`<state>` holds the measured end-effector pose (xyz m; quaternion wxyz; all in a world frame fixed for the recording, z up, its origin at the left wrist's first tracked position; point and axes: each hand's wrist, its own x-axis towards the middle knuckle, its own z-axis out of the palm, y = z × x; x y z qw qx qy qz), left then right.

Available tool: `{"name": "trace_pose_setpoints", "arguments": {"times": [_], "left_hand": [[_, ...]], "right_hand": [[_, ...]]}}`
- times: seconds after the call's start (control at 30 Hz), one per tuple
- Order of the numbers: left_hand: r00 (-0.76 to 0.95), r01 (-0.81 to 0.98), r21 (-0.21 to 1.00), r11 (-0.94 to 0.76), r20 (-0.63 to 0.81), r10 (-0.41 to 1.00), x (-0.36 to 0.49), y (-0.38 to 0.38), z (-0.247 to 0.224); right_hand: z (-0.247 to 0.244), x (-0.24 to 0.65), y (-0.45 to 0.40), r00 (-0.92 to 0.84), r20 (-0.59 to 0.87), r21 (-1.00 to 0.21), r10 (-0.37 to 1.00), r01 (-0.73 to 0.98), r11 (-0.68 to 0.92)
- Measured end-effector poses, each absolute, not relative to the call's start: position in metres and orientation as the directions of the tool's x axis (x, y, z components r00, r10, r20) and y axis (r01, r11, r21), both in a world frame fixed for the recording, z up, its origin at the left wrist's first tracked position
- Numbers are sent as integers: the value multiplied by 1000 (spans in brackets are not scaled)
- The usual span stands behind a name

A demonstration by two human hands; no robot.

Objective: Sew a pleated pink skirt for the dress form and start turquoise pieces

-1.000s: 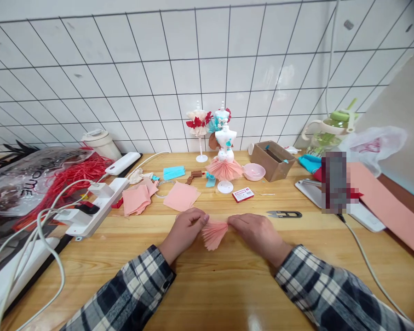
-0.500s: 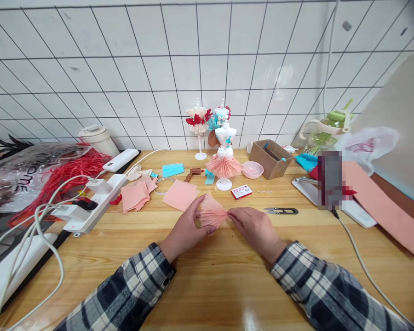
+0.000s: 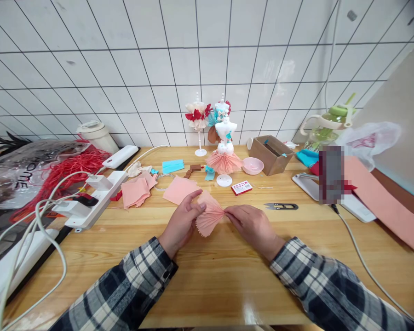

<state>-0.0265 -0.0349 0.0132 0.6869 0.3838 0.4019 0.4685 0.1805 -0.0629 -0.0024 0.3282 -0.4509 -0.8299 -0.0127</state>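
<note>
A pleated pink paper fan [image 3: 209, 218] is spread out above the wooden table, its folds gathered to a point on the right. My right hand [image 3: 250, 225] pinches that gathered point between thumb and fingers. At the fan's left edge is my left hand [image 3: 184, 220], with fingers apart and the thumb against the paper; whether it grips the paper is unclear. Behind the fan stands a small white dress form [image 3: 225, 133] wearing a pleated pink skirt [image 3: 224, 162]. Flat pink sheets [image 3: 180, 189] lie just beyond my left hand.
Black thread snips [image 3: 281, 206] lie right of my right hand. Farther back are a small red-and-white box [image 3: 241, 187], a pink bowl [image 3: 253, 166] and a cardboard box [image 3: 271, 155]. A power strip [image 3: 100, 202] with cables occupies the left side.
The fan has opened wider, its lower part now hanging further down. My left thumb has moved up from the fan's lower edge, and the left fingers are more spread. My right hand keeps its pinch.
</note>
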Motion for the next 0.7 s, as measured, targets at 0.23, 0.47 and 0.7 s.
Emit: {"name": "trace_pose_setpoints", "arguments": {"times": [0.23,0.47,0.7], "left_hand": [[303,-186,952,243,-179,936,-21,-45,17],[375,-5,998,-67,64,925,-22,-46,16],[318,-313,922,229,-126,940,-24,-41,12]], "right_hand": [[-4,182,-60,-283,473,-381,835,788,483],[-5,181,-57,-89,359,-706,929,625,333],[-2,183,-59,-271,449,-483,852,729,486]]}}
